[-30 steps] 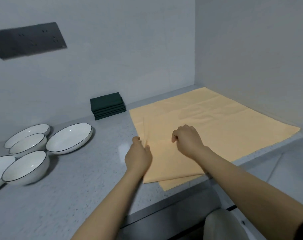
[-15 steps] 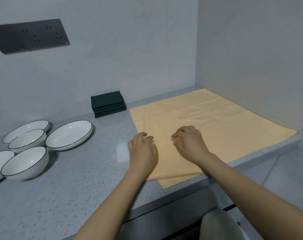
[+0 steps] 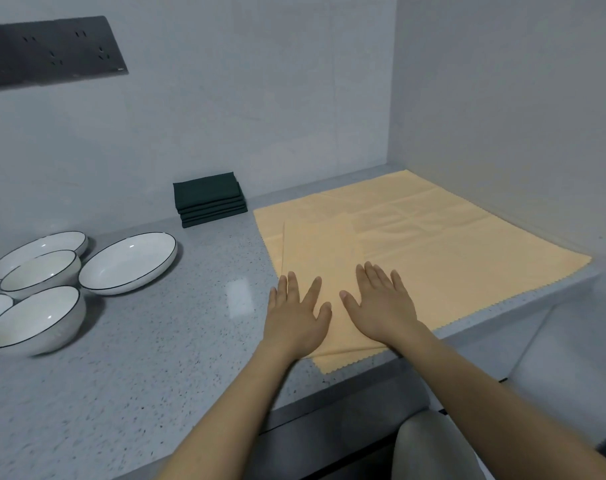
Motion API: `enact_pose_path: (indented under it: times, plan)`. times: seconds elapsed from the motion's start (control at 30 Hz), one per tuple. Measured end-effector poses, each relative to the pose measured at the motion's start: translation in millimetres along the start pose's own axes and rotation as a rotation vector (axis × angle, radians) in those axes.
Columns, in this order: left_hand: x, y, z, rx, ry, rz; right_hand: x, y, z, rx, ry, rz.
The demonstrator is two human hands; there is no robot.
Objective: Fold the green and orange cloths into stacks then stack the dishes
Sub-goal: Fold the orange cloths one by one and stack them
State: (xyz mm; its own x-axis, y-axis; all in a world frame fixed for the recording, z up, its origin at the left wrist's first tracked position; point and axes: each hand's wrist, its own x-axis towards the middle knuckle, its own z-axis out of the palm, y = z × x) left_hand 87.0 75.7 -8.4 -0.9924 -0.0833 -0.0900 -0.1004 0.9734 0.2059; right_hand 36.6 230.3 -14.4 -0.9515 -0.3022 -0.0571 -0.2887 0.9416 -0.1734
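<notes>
A speckled grey table [image 3: 149,358] fills the lower left and centre of the frame, set into a corner of pale grey walls. Across its right half lies the orange cloth [image 3: 450,258], spread flat, with a narrower folded layer along its left side reaching down to the table's front edge. In the upper left of the frame a dark socket panel [image 3: 52,51] is fixed to the wall. At the left edge, the white dishes [image 3: 128,263] with thin dark rims sit unstacked, close together: shallow plates behind and deeper bowls in front. At the back of the table, against the wall and just left of the orange cloth, sits the folded stack of green cloths [image 3: 210,199]. In the lower centre the left hand [image 3: 296,317] and the right hand [image 3: 381,304] lie palm-down side by side on the folded layer, each grip released, fingers straight and spread, pressing the fabric flat.
</notes>
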Motion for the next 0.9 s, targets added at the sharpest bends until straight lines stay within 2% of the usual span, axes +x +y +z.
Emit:
enact_pose_path:
  times: [0.13,0.23,0.3,0.37,0.43,0.5,0.6,0.77,0.9]
  plan:
    - [3,-2,-1,-0.033,-0.028,-0.008,1,-3,-1,0.006,-0.025,0.008]
    - [1,-5,-11,-0.285,0.042,-0.006,1,2,-7,0.056,-0.032,-0.023]
    - [0,-9,-21,-0.504,0.21,-0.01,2,7,-16,0.138,0.074,-0.062]
    - [1,-11,-30,-0.543,0.349,-0.017,3,10,-25,0.259,0.251,-0.096]
    - [7,-8,-40,-0.578,0.402,-0.032,8,9,-36,0.414,0.385,-0.106]
    - [15,-2,-45,-0.632,0.379,-0.057,14,2,-45,0.627,0.369,-0.061]
    - [31,4,-44,-0.679,0.325,-0.135,29,-6,-50,0.846,0.248,0.059]
    - [55,0,-34,-0.64,0.33,-0.268,52,-3,-41,0.806,0.166,0.226]
    - [64,-5,-31,-0.56,0.387,-0.346,60,1,-34,0.785,0.225,0.276]
